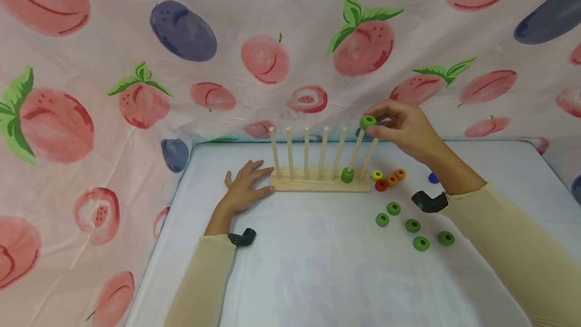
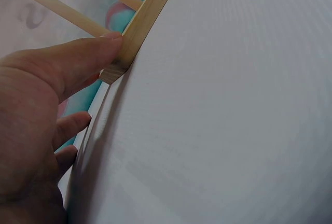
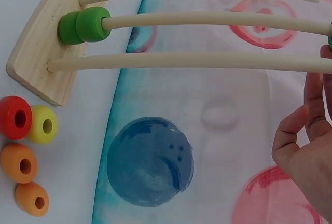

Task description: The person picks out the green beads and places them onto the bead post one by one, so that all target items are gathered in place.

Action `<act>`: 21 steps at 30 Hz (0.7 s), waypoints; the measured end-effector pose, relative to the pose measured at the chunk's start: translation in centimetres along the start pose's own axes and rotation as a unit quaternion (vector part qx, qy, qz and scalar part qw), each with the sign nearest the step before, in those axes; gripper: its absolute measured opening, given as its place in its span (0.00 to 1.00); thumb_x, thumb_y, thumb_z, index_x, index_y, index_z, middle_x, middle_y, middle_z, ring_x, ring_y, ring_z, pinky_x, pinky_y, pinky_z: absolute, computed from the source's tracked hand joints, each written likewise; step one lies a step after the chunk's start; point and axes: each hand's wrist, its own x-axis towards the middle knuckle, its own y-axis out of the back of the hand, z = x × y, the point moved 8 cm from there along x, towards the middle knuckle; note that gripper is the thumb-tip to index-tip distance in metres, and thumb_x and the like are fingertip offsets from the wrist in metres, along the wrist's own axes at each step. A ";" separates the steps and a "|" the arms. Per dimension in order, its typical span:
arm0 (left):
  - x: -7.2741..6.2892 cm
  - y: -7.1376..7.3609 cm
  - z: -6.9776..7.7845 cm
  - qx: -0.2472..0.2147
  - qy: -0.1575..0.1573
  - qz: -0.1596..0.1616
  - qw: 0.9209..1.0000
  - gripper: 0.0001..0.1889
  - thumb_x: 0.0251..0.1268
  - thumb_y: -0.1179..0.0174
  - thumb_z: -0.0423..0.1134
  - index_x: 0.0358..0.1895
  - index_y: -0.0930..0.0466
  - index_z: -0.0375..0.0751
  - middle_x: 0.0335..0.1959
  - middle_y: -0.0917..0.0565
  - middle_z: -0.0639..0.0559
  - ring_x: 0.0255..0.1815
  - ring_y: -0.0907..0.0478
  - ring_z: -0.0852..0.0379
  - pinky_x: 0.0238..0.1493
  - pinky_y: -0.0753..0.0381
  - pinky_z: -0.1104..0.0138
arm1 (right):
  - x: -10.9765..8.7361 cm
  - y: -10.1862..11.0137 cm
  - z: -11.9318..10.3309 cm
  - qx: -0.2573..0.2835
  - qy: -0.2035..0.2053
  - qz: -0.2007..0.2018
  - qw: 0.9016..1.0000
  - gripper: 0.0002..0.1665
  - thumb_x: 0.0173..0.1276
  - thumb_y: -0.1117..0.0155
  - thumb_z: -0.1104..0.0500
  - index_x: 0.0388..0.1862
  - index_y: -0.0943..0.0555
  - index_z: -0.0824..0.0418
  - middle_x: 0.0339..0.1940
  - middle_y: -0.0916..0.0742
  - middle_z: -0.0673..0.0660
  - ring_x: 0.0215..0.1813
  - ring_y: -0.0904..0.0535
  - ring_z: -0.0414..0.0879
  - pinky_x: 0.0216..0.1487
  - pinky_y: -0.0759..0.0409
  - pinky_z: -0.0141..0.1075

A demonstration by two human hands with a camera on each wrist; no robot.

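Observation:
A wooden peg rack [image 1: 320, 185] with several upright pegs stands near the back of the table. My left hand [image 1: 245, 185] is at its left end with fingers spread; the thumb [image 2: 98, 53] touches the base. Up at the top of the second peg from the right, my right hand [image 1: 406, 127] pinches a green bead [image 1: 367, 122] between thumb and fingers. In the right wrist view that bead is mostly cut off at the edge. Two green beads [image 3: 93, 24] sit stacked at the foot of the same peg. The other pegs carry no beads.
Right of the rack lie a yellow bead [image 1: 376, 175], a red bead [image 1: 381, 185] and two orange beads [image 1: 392, 180]. Several loose green beads [image 1: 412, 225] are scattered nearer. A blue bead [image 1: 433, 178] lies by the right forearm. Behind the table hangs a fruit-patterned cloth [image 1: 281, 29].

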 end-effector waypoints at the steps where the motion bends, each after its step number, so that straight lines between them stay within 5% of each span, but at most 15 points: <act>1: 0.0 0.0 0.0 0.000 0.000 0.000 1.000 0.33 0.65 0.35 0.61 0.73 0.28 0.62 0.83 0.41 0.52 0.86 0.58 0.43 0.73 0.80 0.31 | 0.0 -0.1 0.0 0.001 0.000 -0.001 1.000 0.16 0.68 0.32 0.68 0.53 0.17 0.68 0.45 0.14 0.44 0.50 0.19 0.43 0.50 0.19 0.25; 21: 0.0 0.0 -0.1 0.001 0.002 -0.001 1.000 0.33 0.65 0.35 0.61 0.73 0.28 0.62 0.83 0.41 0.53 0.86 0.59 0.44 0.73 0.80 0.31 | 0.0 -1.3 0.9 -0.007 -0.006 -0.011 1.000 0.16 0.67 0.30 0.67 0.53 0.17 0.65 0.44 0.15 0.43 0.47 0.21 0.43 0.43 0.23 0.29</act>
